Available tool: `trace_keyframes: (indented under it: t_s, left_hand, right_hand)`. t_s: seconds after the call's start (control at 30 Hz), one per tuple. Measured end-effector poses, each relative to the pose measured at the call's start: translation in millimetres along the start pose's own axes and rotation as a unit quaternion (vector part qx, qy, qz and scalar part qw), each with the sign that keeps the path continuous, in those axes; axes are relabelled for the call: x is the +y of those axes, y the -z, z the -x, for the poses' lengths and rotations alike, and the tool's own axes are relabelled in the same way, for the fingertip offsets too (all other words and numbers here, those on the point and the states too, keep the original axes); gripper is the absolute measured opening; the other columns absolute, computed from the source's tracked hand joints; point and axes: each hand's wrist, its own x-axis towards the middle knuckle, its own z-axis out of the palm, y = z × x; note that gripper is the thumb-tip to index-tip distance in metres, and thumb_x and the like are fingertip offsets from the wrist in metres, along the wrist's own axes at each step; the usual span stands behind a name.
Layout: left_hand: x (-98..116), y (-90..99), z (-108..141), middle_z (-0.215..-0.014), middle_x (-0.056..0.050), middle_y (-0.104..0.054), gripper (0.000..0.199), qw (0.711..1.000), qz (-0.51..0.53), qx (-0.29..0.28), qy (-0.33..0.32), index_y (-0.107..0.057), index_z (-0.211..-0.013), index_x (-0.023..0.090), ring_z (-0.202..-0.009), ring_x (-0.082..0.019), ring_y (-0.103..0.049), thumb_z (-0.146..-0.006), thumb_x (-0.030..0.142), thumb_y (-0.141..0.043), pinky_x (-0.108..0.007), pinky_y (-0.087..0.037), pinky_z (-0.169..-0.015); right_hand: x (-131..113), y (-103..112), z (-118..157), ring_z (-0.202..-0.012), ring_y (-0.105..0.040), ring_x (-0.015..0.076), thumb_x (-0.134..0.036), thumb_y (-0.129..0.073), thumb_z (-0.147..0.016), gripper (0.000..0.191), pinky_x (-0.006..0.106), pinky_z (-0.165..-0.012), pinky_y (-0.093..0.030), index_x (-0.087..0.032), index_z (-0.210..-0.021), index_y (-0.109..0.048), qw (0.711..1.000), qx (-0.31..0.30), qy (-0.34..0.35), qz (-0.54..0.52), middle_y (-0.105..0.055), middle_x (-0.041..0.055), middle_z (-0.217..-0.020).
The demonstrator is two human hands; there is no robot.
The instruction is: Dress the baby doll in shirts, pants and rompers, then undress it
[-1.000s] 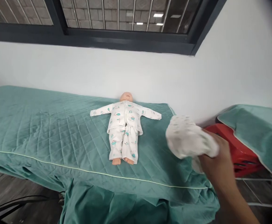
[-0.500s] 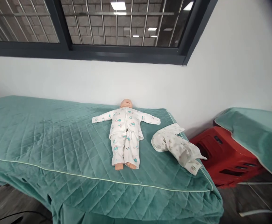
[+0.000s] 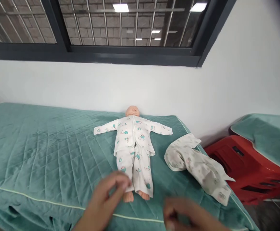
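A baby doll (image 3: 132, 111) lies on its back with its arms spread wide. It wears a white jacket (image 3: 125, 133) and matching trousers (image 3: 142, 173), both printed with small green figures, and its bare feet stick out below. My left hand (image 3: 106, 197) hovers by the doll's right trouser cuff, fingers curved and holding nothing; whether it touches the cloth is unclear. Blurred at the lower edge, my right hand (image 3: 188, 211) is loosely curled with a gap inside it, apart from the doll. A crumpled white printed baby garment (image 3: 200, 166) lies beyond it.
Green quilted cloth (image 3: 58, 154) with pale piping covers the bed, which meets a white wall under a barred window (image 3: 130, 25). Off the right end stands a red plastic stool (image 3: 248, 160), partly under another green cover (image 3: 272, 138).
Both hands have come into view from the bottom edge. My view has moved closer to the bed. The doll and the loose garment lie as before.
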Motion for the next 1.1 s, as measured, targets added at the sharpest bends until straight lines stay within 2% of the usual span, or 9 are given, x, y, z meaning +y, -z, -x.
trace_keyframes:
  t_s: [0.07,0.13,0.23,0.3,0.37,0.5,0.67,0.93,1.1]
  left_hand:
    - [7.1,9.6,-57.7,-0.096,-0.003,-0.071,0.027,0.981,0.019,0.189,-0.026,-0.068,-0.089,0.024,-0.094,-0.019,-0.064,-0.093,0.046,-0.052,-0.031,-0.052,-0.085]
    - [12.3,20.4,-117.7,-0.097,-0.002,-0.072,0.024,0.955,0.026,0.292,-0.052,-0.068,-0.091,0.023,-0.092,-0.017,-0.066,-0.091,0.043,-0.055,-0.029,-0.052,-0.084]
    - [5.0,36.2,-200.5,-0.104,-0.003,-0.072,0.023,0.942,-0.023,0.325,-0.085,-0.069,-0.098,0.021,-0.096,-0.018,-0.067,-0.092,0.035,-0.052,-0.030,-0.052,-0.087]
    - [-9.7,43.9,-241.4,-0.109,-0.006,-0.072,0.022,0.943,-0.086,0.309,-0.088,-0.069,-0.101,0.019,-0.102,-0.020,-0.066,-0.090,0.028,-0.052,-0.035,-0.050,-0.095]
    - [-26.8,47.5,-265.8,-0.112,-0.008,-0.071,0.023,0.950,-0.129,0.266,-0.098,-0.069,-0.102,0.018,-0.107,-0.021,-0.064,-0.090,0.026,-0.051,-0.038,-0.047,-0.102]
    - [-48.6,46.1,-275.0,-0.127,-0.005,-0.065,0.029,0.968,-0.122,0.181,-0.126,-0.067,-0.111,0.021,-0.121,-0.019,-0.058,-0.095,0.030,-0.045,-0.036,-0.041,-0.112]
    - [-47.6,43.7,-270.8,-0.143,-0.004,-0.054,0.037,0.973,-0.132,0.137,-0.128,-0.060,-0.128,0.024,-0.136,-0.018,-0.047,-0.098,0.035,-0.041,-0.037,-0.032,-0.120]
    - [-45.9,45.4,-271.7,-0.149,-0.004,-0.049,0.041,0.974,-0.150,0.115,-0.125,-0.057,-0.134,0.022,-0.141,-0.017,-0.040,-0.100,0.035,-0.039,-0.036,-0.027,-0.123]
    - [-45.0,45.9,-272.2,-0.148,-0.003,-0.050,0.039,0.974,-0.149,0.116,-0.124,-0.058,-0.133,0.024,-0.140,-0.017,-0.041,-0.100,0.035,-0.039,-0.036,-0.029,-0.122]
  right_hand:
    - [0.5,19.6,-61.8,-0.081,-0.063,0.0155,-0.042,-0.051,-0.097,0.027,0.029,-0.076,-0.052,-0.022,-0.086,-0.064,0.998,0.029,0.030,-0.052,-0.067,0.0012,-0.085]
    - [2.4,36.4,-130.0,-0.088,-0.062,0.0169,-0.041,-0.052,-0.096,0.022,0.030,-0.081,-0.050,-0.022,-0.091,-0.063,0.982,0.147,0.079,-0.083,-0.067,0.0017,-0.092]
    - [17.8,50.8,-224.1,-0.100,-0.062,0.0200,-0.039,-0.055,-0.092,0.019,0.035,-0.091,-0.049,-0.023,-0.094,-0.063,0.944,0.308,0.092,-0.075,-0.068,0.0041,-0.105]
    - [36.8,52.1,-268.0,-0.113,-0.059,0.0227,-0.038,-0.056,-0.090,0.023,0.040,-0.101,-0.045,-0.022,-0.105,-0.063,0.923,0.370,0.085,-0.062,-0.066,0.0067,-0.119]
    - [57.5,49.3,-291.4,-0.122,-0.055,0.0244,-0.039,-0.056,-0.089,0.031,0.043,-0.107,-0.040,-0.022,-0.114,-0.062,0.920,0.381,0.071,-0.053,-0.063,0.0083,-0.128]
    - [83.0,43.6,-294.9,-0.122,-0.056,0.0243,-0.043,-0.056,-0.089,0.038,0.043,-0.105,-0.043,-0.025,-0.122,-0.060,0.947,0.308,0.035,-0.079,-0.062,0.0066,-0.132]
    - [82.9,44.0,-290.7,-0.124,-0.054,0.0244,-0.042,-0.055,-0.090,0.035,0.043,-0.106,-0.042,-0.025,-0.120,-0.061,0.947,0.305,0.036,-0.093,-0.061,0.0054,-0.134]
    - [83.7,41.7,-293.5,-0.128,-0.050,0.0229,-0.044,-0.055,-0.090,0.032,0.042,-0.110,-0.038,-0.026,-0.116,-0.061,0.945,0.311,0.043,-0.091,-0.059,0.0042,-0.135]
    - [80.8,41.3,-293.6,-0.126,-0.052,0.0239,-0.042,-0.057,-0.089,0.032,0.043,-0.107,-0.040,-0.026,-0.115,-0.062,0.944,0.312,0.035,-0.101,-0.061,0.0046,-0.133]
